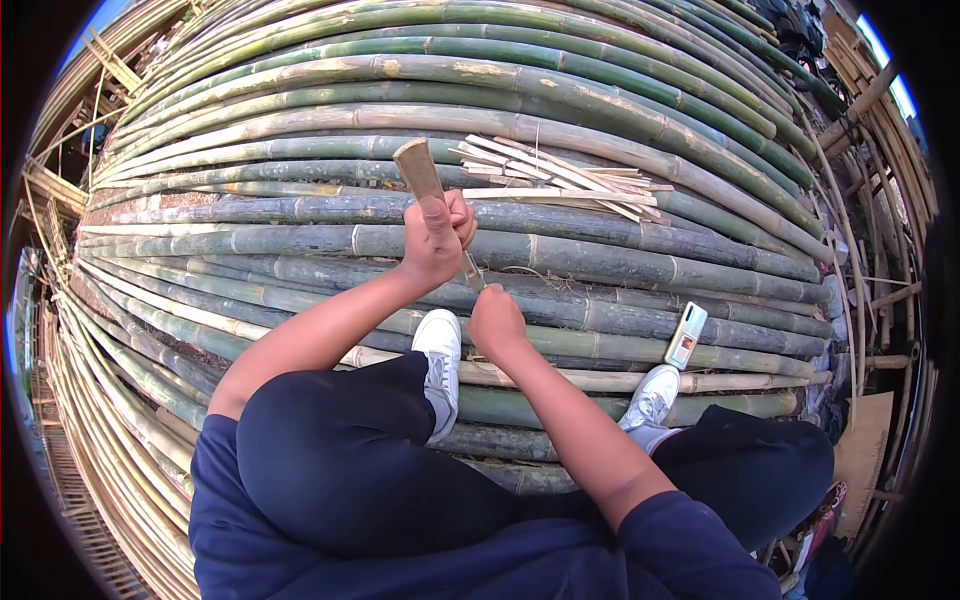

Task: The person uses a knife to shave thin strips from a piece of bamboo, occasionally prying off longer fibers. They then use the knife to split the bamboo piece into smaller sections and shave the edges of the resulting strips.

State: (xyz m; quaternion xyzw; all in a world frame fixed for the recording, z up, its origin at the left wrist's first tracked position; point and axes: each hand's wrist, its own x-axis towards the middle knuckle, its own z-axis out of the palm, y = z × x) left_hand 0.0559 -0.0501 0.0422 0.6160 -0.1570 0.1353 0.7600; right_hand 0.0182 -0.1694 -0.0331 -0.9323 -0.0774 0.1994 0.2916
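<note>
My left hand is closed around a flat, brownish piece of split bamboo, its thumb laid along the face. The wide cut end sticks out above the fist, pointing away from me. Below and to the right, my right hand is a closed fist. A narrow grey strip that looks like a knife blade spans the short gap between both hands; the fingers hide its handle. Just beyond my left hand, a loose pile of pale split bamboo strips lies across the poles.
Long green and grey bamboo poles cover the ground side by side. A phone rests on them near my right shoe; my left shoe is below my hands. Bamboo framing stands at the right edge.
</note>
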